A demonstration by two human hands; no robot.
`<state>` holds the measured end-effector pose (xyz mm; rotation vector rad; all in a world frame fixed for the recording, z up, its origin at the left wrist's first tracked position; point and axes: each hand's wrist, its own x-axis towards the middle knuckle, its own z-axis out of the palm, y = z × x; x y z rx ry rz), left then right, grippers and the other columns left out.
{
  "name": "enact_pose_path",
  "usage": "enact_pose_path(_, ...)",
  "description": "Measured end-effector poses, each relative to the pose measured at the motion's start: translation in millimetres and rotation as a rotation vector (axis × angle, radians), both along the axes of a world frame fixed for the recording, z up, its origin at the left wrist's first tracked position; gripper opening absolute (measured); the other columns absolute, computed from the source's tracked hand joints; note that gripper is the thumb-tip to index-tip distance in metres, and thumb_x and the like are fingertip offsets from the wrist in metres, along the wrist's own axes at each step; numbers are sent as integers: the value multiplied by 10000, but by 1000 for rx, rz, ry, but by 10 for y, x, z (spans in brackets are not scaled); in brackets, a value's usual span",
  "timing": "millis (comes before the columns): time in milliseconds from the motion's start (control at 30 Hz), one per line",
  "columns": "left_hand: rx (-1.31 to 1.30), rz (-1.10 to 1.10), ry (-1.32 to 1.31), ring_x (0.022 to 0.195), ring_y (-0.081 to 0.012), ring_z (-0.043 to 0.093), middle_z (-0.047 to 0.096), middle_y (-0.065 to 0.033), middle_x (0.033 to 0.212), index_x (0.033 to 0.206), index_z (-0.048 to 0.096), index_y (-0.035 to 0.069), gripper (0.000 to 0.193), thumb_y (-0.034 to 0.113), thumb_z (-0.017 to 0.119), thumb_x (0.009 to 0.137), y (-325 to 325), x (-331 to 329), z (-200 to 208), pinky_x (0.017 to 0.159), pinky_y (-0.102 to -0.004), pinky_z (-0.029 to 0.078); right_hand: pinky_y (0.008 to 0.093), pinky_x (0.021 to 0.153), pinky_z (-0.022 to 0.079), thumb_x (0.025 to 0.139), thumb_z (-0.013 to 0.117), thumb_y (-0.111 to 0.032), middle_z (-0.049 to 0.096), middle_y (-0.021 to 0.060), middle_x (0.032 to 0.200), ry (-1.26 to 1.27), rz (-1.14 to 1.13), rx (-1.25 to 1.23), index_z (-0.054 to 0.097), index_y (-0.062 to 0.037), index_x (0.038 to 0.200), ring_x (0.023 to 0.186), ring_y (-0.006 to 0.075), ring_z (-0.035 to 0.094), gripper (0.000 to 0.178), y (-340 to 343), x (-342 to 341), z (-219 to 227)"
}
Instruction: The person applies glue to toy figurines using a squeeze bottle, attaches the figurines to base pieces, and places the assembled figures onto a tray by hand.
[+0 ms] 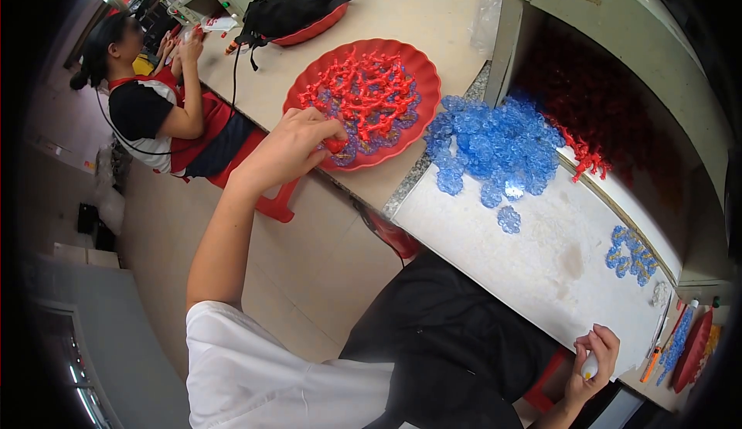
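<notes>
So, biggest first: a tan table [413, 11] stretches away up top, with a white worktop [533, 251] butting up against its right side. Near the table's edge sits a scalloped red plate [427, 73]. Just right of it there's a pile of clear blue discs [495, 147], mostly on the worktop. Red branching pieces [371, 93] lie heaped on the plate over purplish ones. Left hand [297, 137] is at the plate's near rim, fingertips pinching a red bit [335, 145], exact shape hidden. Right hand [597, 352], by the worktop's near corner, curls around a little white yellow-tipped thing [590, 366].
</notes>
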<state>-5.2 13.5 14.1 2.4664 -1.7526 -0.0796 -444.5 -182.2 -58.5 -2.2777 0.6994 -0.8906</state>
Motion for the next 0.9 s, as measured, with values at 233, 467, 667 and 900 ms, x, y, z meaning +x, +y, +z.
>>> enact_pose_path(233,24,-64,-172,857,-196,499,564,-59,786,880,569,79,256,-2,591,638,-114,22,-72,776,-318,379,232,588,449,719,548,99,487,168,996,32,-40,19,551,26,936,677,168,541,229,19,-108,-33)
enact_pose_path(467,-132,-26,-322,883,-266,509,568,-99,853,913,567,38,286,-8,587,632,-159,-229,238,801,-360,381,271,617,464,666,632,51,547,159,917,-24,-25,71,594,8,853,748,231,563,196,-50,-9,13)
enact_pose_path(667,-338,-523,-27,865,-250,513,580,-90,849,891,577,33,227,29,612,667,-1466,-1122,199,775,-345,390,252,593,470,629,669,35,564,140,900,-69,-42,44,611,-11,862,720,214,588,244,-165,-90,-60)
enact_pose_path(900,-208,-400,103,834,-289,557,581,-136,926,978,570,47,243,141,517,761,-3319,-1914,-445,719,-371,451,254,586,469,631,679,6,581,130,860,-82,-81,29,618,-23,866,715,227,585,245,-129,-247,1)
